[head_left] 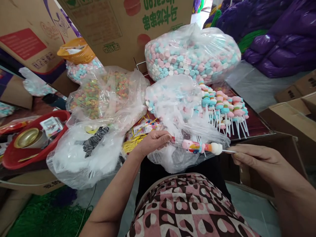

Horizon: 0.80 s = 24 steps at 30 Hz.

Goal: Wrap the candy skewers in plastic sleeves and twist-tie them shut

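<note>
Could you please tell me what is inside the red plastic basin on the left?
The red plastic basin holds a round gold-coloured metal tin and a small printed packet. Its right part sits under a crumpled clear plastic bag, so anything there is hidden.

left hand [154,142] covers the candy skewer's [201,147] near end; box print [158,14] cut off.

Head cam, one view only: looks fwd & down, close over lap and cluttered table [256,126].
</note>
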Motion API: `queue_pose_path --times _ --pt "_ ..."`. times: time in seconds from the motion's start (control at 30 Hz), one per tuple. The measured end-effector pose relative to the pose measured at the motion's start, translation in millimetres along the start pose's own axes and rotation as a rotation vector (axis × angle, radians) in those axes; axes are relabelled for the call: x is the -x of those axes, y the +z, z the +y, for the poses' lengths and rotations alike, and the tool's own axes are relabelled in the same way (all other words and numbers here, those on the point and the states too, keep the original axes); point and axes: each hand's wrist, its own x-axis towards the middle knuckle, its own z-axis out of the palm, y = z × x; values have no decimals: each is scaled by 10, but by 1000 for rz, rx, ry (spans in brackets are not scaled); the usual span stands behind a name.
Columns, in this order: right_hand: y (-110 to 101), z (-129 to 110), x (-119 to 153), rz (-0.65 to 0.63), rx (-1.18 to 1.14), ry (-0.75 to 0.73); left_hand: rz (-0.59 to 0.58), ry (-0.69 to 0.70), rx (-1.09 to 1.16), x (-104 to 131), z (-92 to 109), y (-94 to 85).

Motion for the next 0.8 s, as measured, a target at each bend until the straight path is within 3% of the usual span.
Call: queue_pose_path --times 0.13,0.23,0.3,0.43,0.67,0.73,0.8 --pt "163 -30 -7 87 -44 54 56 34 -67 -6 134 -24" --pt "292 -12 11 190 -141 89 129 94 143 -17 163 19" --pt "357 0 13 175 -163 107 122 128 329 -17 169 62" --pt "395 4 -10 135 -149 113 -8 119 546 4 170 79" --pt "401 28 -32 73 -228 121 -379 -48 667 27 110 -41" --pt "472 32 -47 63 -304 118 -433 -14 756 -1 93 16" --pt "556 33 -65 56 -385 124 -416 76 842 -43 76 113"
